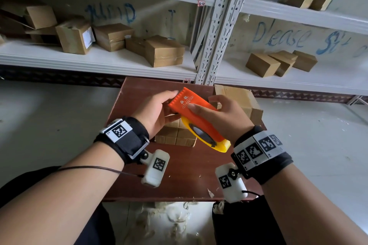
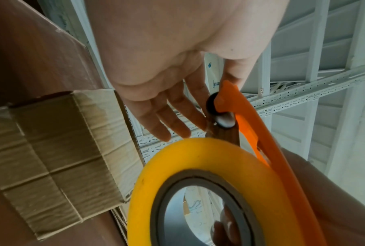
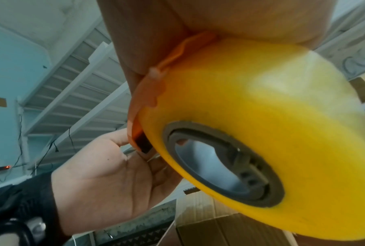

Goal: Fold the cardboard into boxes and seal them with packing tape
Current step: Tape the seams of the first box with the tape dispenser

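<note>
Packing tape (image 1: 207, 137) in its orange dispenser (image 1: 191, 103), clasped by right hand (image 1: 225, 117), left fingers (image 1: 169, 93) gripping its front; one folded box (image 1: 175, 133) beneath them awaits sealing

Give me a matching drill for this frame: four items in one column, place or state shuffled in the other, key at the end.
Column 1
1. orange plastic tape dispenser
2. yellow roll of packing tape
3. small brown cardboard box
4. dark reddish-brown wooden table

Column 2
A. lies on the table under the hands
B. gripped by the left hand at its front end and by the right hand over its top
C. mounted in the dispenser
D. stands in front of the white metal shelving

Pairs: 1-B, 2-C, 3-A, 4-D
</note>
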